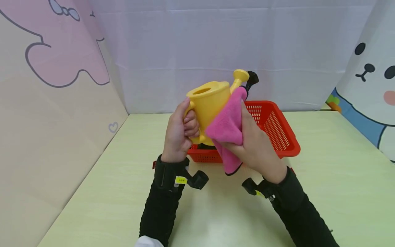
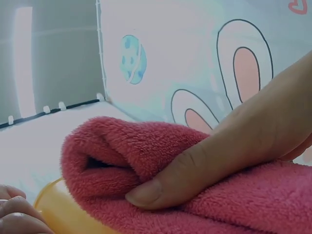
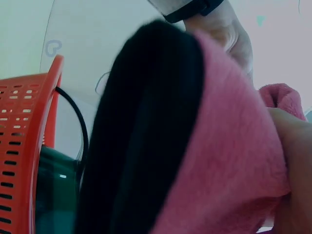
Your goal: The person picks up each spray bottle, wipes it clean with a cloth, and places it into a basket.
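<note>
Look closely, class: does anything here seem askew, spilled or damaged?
Nothing stands out. The can leans slightly, but the left hand grips it while the right hand holds the cloth against its side. The basket sits upright on the table. No spill or damage shows, though the cloth hides part of the can.

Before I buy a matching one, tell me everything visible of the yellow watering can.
The watering can is smooth, yellow and plastic-looking, with an elongated top opening, a side handle and a spout ending in a flared head. It is held up at a tilt, overlapping the red basket in the head view. The left hand grips its handle; the right hand holds a pink cloth against its spout side.
</note>
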Tool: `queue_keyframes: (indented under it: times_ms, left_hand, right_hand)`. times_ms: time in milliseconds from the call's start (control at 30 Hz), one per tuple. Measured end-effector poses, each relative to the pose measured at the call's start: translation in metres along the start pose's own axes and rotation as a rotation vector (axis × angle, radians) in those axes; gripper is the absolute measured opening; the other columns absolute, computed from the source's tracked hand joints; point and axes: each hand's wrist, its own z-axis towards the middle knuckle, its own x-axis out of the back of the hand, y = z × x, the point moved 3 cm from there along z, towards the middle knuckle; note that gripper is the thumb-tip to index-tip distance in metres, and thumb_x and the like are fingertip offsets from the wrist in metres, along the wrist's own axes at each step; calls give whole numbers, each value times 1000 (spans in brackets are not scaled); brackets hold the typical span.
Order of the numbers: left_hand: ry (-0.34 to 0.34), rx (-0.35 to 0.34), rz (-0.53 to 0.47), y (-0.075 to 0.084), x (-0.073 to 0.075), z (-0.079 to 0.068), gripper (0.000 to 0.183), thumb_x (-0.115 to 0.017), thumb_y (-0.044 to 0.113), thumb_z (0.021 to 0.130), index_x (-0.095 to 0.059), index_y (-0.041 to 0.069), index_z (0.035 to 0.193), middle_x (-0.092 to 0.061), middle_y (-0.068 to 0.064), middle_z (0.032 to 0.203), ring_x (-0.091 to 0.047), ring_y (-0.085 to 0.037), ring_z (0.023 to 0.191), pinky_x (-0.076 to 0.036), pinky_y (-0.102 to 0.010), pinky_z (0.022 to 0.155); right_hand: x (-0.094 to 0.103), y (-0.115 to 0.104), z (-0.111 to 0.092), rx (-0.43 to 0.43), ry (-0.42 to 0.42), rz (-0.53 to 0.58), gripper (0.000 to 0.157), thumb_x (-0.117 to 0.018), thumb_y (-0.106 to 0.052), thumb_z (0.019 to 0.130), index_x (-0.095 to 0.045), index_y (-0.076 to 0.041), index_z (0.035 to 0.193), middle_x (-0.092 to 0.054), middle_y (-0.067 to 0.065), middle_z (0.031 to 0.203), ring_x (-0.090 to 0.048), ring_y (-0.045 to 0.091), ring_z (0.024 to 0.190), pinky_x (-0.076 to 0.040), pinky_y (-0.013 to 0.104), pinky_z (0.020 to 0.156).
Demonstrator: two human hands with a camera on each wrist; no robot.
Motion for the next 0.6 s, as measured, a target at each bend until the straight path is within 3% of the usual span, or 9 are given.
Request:
queue_keyframes:
  times_ms: [133,267,400,500,600]
  left_hand:
    - [18,-3,23,-2,0,0,42,-41,32,92,-26,15,56,-27,12,42,-22,-5,34,-12,-19,38]
    - [28,-6,33,-4,0,1,42,-42,32,91,-26,15,57,-27,11,43,-21,-5,35,-12,-19,38]
    - [33,-9,37,-4,0,1,42,-42,32,91,-25,15,56,-26,11,43,-20,-5,35,-11,-20,38]
    - [34,-1,38,-5,0,2,42,-42,32,91,-26,15,56,-26,11,43,-21,-5,34,-11,-19,38]
    - [37,8,41,-6,0,2,43,-41,32,91,-26,15,56,-26,11,43,-21,-5,35,-11,-19,38]
  right_hand:
    - [0,5,3,-80,-64,40,70,-57,-54,75,-30,-14,125,-49,4,103,-50,15,93,-51,41,74]
    - [2,4,4,-9,-46,57,64,-60,-51,74,-33,-15,119,-47,0,100,-47,11,92,-50,37,76]
    - [3,-2,2,149,6,-49,80,-63,-39,76,-21,-9,137,-44,9,120,-41,19,109,-45,44,87]
    - [3,-5,0,245,45,-172,94,-66,-31,75,-6,-5,143,-28,19,140,-29,29,124,-38,49,95]
    - [2,-8,-2,308,65,-257,97,-68,-27,73,-5,-5,143,-14,22,147,-17,33,132,-33,52,99]
